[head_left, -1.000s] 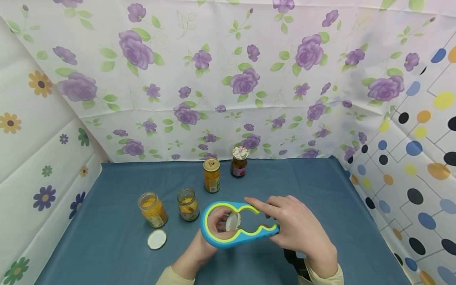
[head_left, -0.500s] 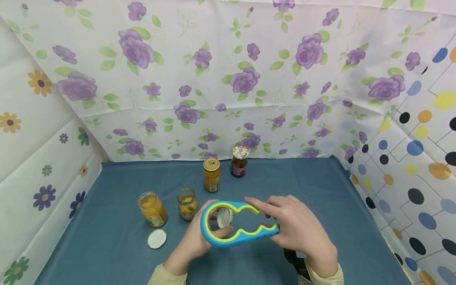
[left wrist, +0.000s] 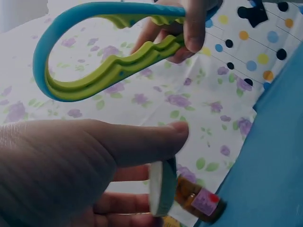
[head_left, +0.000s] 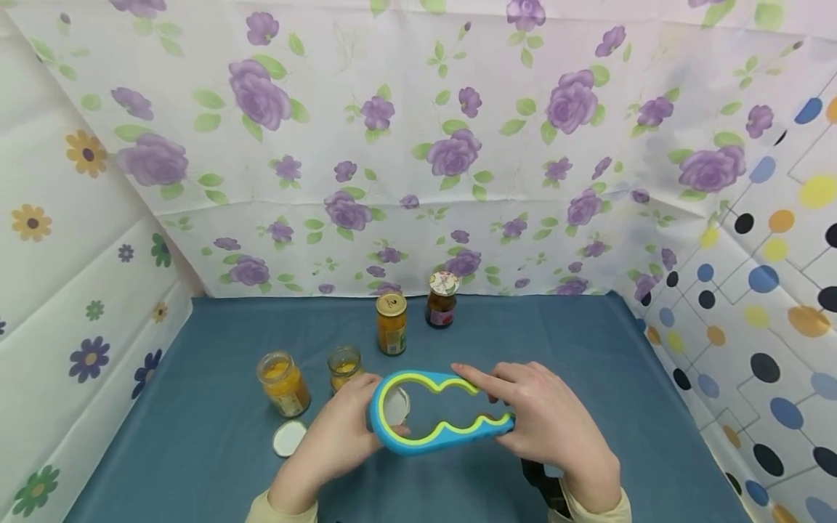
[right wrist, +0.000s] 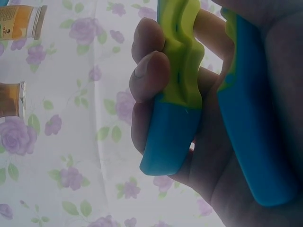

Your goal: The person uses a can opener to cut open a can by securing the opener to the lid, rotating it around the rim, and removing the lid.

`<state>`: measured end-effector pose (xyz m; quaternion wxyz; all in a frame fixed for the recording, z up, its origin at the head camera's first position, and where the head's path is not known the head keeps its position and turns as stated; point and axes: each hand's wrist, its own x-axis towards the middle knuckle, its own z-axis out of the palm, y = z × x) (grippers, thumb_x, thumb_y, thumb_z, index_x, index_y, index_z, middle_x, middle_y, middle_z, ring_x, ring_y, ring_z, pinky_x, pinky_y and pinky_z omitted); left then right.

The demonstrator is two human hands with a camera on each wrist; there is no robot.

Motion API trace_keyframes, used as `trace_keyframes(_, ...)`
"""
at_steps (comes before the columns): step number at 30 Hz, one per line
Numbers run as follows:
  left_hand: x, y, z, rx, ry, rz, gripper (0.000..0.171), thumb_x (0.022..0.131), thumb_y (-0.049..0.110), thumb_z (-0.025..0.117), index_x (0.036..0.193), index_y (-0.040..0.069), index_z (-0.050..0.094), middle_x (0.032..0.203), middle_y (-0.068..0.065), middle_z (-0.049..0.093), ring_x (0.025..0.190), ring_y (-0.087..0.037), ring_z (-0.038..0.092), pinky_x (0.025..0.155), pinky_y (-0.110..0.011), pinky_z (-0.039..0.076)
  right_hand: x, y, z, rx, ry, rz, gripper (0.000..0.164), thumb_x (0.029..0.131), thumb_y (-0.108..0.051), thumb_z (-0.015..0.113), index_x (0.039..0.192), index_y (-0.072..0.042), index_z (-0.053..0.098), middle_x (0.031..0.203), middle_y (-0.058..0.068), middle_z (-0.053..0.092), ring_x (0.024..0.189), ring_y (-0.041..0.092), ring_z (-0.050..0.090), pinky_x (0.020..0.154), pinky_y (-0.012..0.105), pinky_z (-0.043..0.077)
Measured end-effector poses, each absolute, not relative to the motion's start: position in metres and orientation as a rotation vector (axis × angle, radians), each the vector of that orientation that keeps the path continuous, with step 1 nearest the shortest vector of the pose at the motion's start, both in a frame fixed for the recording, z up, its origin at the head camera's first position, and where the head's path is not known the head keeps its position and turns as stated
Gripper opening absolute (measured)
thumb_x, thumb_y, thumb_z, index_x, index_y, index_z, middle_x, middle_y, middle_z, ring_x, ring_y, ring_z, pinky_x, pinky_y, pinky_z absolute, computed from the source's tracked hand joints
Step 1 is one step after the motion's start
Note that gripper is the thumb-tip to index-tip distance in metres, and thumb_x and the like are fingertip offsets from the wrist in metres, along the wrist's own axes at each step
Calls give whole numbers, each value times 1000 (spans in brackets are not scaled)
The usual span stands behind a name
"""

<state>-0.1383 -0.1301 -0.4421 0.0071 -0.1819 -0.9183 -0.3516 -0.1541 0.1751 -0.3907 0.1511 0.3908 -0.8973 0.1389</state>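
Note:
My right hand (head_left: 546, 414) grips the handles of a blue and yellow-green jar opener (head_left: 445, 437), its looped end pointing left. In the right wrist view, fingers curl round one handle while the other lies along the palm. My left hand (head_left: 346, 428) holds a jar lid (head_left: 397, 405), seen through the opener's loop in the head view. From the left wrist, the lid (left wrist: 163, 187) stands on edge between thumb and fingers, apart from the opener. Just behind the left hand is a small open jar (head_left: 343, 367), partly hidden.
An open jar (head_left: 284, 385) with orange contents stands at left, a loose lid (head_left: 289, 439) lying before it. Further back are a gold-lidded jar (head_left: 392, 330) and a dark jar (head_left: 442, 305) with a patterned lid. Patterned cloth walls enclose the blue tabletop (head_left: 523, 327).
My left hand has moved left with the lid, drawing away from the opener and covering part of the small open jar. The right hand and opener have stayed almost still.

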Motion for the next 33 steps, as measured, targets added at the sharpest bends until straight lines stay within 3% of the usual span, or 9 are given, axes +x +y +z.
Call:
trace_keyframes(5,-132,-139,-449,-627,-2954,-990,55,73,38,88,123,30,65,113,10,60,105,-15,55,86,-45,52,-153,176,-393,1118,-2567,398,101,59,-8,77,146,-45,41,73,-19,42,60,6,35,58,29,35)
trace_keyframes(9,-134,-146,-458,-644,-3025,-868,52,72,45,87,118,31,66,108,10,60,99,-14,56,82,-43,53,-154,177,-391,1120,-2557,401,101,59,-7,77,146,-45,42,73,-19,42,60,7,35,58,29,35)
trace_keyframes(14,-139,-151,-467,-642,-3049,-708,54,69,44,88,114,21,69,104,3,63,95,-18,58,78,-44,53,-155,177,-389,1124,-2569,385,102,59,-7,77,146,-46,41,76,-19,46,62,6,37,59,29,36)
trace_keyframes(33,-147,-155,-489,-295,-3268,-472,54,59,30,94,108,21,73,97,-5,63,81,-23,59,67,-45,54,-152,182,-388,1120,-2548,376,100,60,-8,77,146,-45,42,80,-18,50,64,4,38,61,29,37)
